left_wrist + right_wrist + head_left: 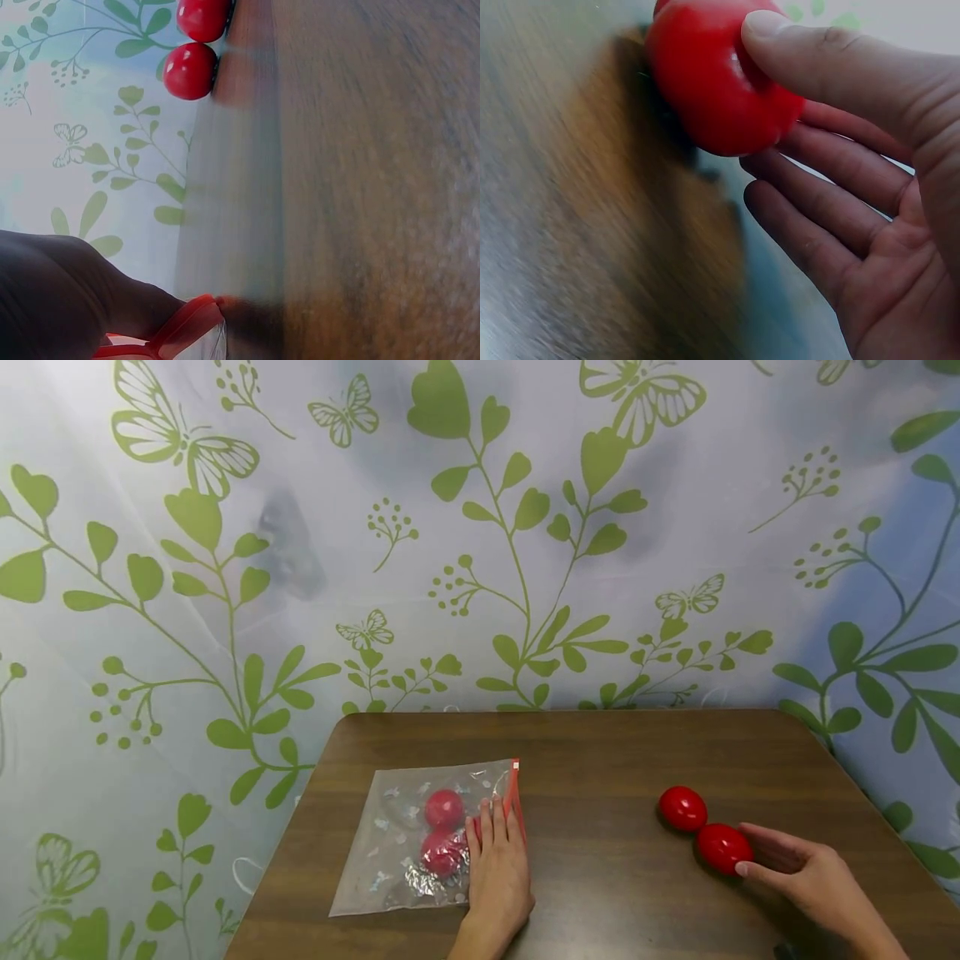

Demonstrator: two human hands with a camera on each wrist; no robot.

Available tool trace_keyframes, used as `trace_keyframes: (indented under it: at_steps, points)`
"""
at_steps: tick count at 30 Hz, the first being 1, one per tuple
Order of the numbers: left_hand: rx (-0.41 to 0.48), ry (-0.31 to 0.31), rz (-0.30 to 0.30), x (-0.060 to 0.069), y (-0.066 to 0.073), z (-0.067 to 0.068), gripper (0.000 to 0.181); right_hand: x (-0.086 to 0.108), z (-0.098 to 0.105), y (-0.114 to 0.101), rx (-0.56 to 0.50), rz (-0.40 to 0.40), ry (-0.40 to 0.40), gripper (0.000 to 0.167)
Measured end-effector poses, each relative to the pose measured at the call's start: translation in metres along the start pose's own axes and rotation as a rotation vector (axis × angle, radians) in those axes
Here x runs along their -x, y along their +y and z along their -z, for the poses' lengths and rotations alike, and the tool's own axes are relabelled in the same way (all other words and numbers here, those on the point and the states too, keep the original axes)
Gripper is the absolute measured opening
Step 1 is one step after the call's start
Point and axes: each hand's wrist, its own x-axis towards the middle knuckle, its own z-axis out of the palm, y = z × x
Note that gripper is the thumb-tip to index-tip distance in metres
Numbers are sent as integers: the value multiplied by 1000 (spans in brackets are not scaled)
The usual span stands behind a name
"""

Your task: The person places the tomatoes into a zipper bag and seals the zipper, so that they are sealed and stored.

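A clear plastic bag [390,860] with a red zip edge [514,793] lies on the left part of the table, with red round objects [444,810] inside. My left hand [498,881] rests on its right side, fingers stretched out over the film; the left wrist view shows that hand [67,292] against the red edge [187,322]. At the right, my right hand [817,877] holds the nearer red ball [723,848] between thumb and fingers. This ball [720,82] is at the thumb tip of the hand [885,187]. Another red ball [682,808] touches it, behind and left.
The brown wooden table [592,760] reaches back to a pale curtain [300,635] printed with green leaves and butterflies. A small dark object [783,952] shows at the bottom edge, below my right hand.
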Motion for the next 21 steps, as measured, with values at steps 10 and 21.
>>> trace_keyframes:
  at_steps: [10,21]
  points:
    - [37,-16,-16,-16,-14,-5,109,-7,-11,-9,32,-86,-20,80]
    - [24,-24,-13,-15,-12,-1,106,-4,-10,-9,80,-104,-15,81]
